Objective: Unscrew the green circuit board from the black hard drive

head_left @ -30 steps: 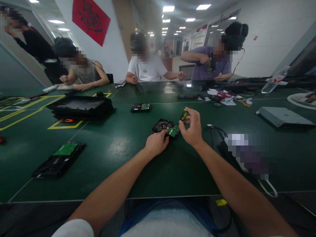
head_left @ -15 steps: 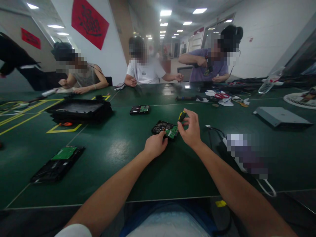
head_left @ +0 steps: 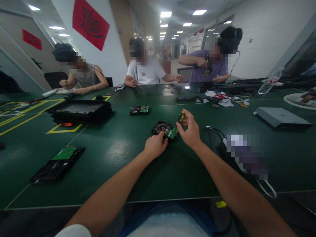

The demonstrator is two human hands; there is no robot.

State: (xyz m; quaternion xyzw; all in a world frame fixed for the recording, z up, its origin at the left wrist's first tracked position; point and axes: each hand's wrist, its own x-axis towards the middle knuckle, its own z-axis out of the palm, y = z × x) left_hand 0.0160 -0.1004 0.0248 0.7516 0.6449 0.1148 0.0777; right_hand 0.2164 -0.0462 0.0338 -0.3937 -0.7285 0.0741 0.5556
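Note:
A hard drive (head_left: 161, 127) with a green circuit board (head_left: 171, 132) lies on the dark green table (head_left: 138, 177). My left hand (head_left: 156, 144) grips the drive's near edge, thumb on top. Over the drive's right end, my right hand (head_left: 190, 130) holds a screwdriver by its green and yellow handle (head_left: 181, 116), between thumb and fingers. The screwdriver's tip is too small to make out.
A second drive (head_left: 140, 110) lies farther back, and a third (head_left: 58, 164) at the left. Black trays (head_left: 79, 111) stand back left. A metal box (head_left: 282, 117) and a blurred-out device (head_left: 244, 156) are at the right. Three people sit across the table.
My right fingers have shifted slightly around the screwdriver handle, which has turned a little. My left hand and the drive have stayed put. The standing person at far left has moved mostly out of view.

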